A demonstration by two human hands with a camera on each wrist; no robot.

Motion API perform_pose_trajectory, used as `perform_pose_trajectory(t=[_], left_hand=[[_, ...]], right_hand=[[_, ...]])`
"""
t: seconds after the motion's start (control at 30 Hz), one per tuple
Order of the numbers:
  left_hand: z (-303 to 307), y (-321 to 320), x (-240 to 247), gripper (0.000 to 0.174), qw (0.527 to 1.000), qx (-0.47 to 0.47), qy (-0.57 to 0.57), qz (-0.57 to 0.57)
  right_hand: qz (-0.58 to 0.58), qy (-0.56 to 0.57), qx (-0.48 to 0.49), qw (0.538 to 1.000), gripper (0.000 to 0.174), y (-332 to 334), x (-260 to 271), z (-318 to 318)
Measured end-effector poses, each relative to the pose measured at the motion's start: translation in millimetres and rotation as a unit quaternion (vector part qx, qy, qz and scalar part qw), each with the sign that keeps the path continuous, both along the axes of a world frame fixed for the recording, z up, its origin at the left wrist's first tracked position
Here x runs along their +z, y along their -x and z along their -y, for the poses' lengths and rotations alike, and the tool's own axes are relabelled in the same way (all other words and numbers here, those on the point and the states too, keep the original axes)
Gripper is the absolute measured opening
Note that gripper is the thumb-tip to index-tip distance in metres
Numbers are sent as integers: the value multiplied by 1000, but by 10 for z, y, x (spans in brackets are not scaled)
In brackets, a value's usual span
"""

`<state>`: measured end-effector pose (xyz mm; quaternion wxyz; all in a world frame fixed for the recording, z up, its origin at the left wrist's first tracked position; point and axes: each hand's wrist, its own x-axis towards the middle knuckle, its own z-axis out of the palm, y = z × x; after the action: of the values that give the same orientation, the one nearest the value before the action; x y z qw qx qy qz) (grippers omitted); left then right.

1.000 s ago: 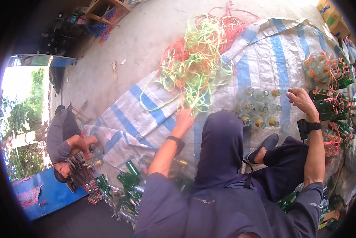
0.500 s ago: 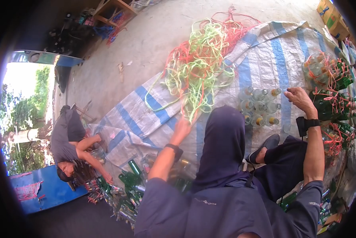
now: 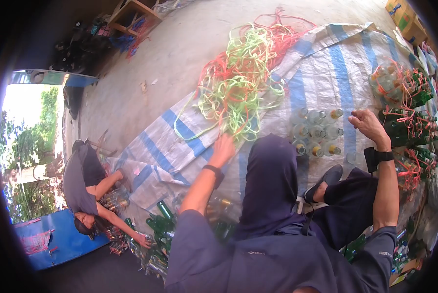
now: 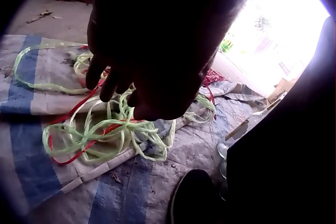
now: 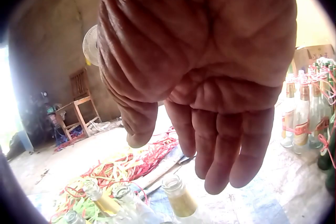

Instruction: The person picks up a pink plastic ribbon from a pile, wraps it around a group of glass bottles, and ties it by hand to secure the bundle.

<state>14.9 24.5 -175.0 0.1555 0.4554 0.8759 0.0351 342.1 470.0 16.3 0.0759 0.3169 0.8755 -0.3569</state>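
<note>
Left hand (image 3: 223, 148) at the twine (image 3: 250, 58), right hand (image 3: 370, 126) loose, empty
Twine at the left's 12 o'clock, grip unclear; clear bottles (image 3: 318, 132) at the right's 9 o'clock. Another person's arm (image 3: 121, 225) now reaches farther.

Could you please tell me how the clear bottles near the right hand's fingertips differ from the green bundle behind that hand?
Colour: the clear bottles are colourless glass, while the green bundle is dark green. Binding: pinkish-orange string crosses the green bundle; none shows around the clear bottles. Place: the clear bottles stand off the fingertips of the right hand, the green bundle behind it. Both are grouped glass bottles.
</note>
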Motion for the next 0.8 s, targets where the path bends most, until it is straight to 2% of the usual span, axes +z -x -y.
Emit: perform_pose_trajectory(t=[0.1, 0.17, 0.2, 0.27, 0.3, 0.37, 0.4, 0.43, 0.5, 0.53, 0.57, 0.63, 0.7, 0.77, 0.8], left_hand=[[-655, 182, 268, 22, 999, -16, -20, -26], [-993, 318, 349, 25, 983, -81, -66, -150], [-1119, 404, 310, 25, 983, -83, -66, -147], [-1307, 567, 246, 25, 991, -59, 78, -95], [-1333, 622, 174, 25, 991, -60, 78, -94], [-1323, 711, 47, 33, 989, -59, 120, -65], [-1298, 743, 37, 33, 987, -52, 151, -13], [-1243, 747, 34, 33, 987, -52, 153, -11], [-1124, 726, 73, 33, 993, -56, 101, 13], [-1060, 706, 107, 28, 999, -46, 15, 11], [-1010, 718, 151, 28, 999, -44, 16, 11], [-932, 762, 316, 24, 992, 40, -97, 74], [-863, 996, 405, 24, 990, 39, -124, 60], [-808, 1192, 673, 27, 965, 125, -206, 103], [-756, 1308, 765, 27, 965, 125, -209, 100]], right_hand=[[0, -8, 10, 1000, 41, -4, 7, 3], [22, -9, 4, 1000, 43, -11, -19, -11], [41, -7, 10, 999, 44, -4, -14, -24], [38, 3, -1, 999, 38, 34, 62, 43], [31, 13, -10, 999, 33, 49, 75, 55], [34, 13, -9, 999, 34, 46, -1, 22], [34, 13, -5, 999, 36, 44, -36, 23], [36, 15, -5, 999, 36, 58, -48, 30], [47, 15, 4, 999, 38, 120, -33, 35], [47, 15, 5, 999, 38, 131, -67, 18], [50, 7, 25, 998, 40, 138, -127, -6], [51, -3, 45, 998, 44, 176, -138, -17], [63, 6, 52, 997, 44, 214, -101, 7], [53, 11, 43, 998, 44, 203, -116, 16], [45, 18, 33, 998, 45, 191, -122, 22]])
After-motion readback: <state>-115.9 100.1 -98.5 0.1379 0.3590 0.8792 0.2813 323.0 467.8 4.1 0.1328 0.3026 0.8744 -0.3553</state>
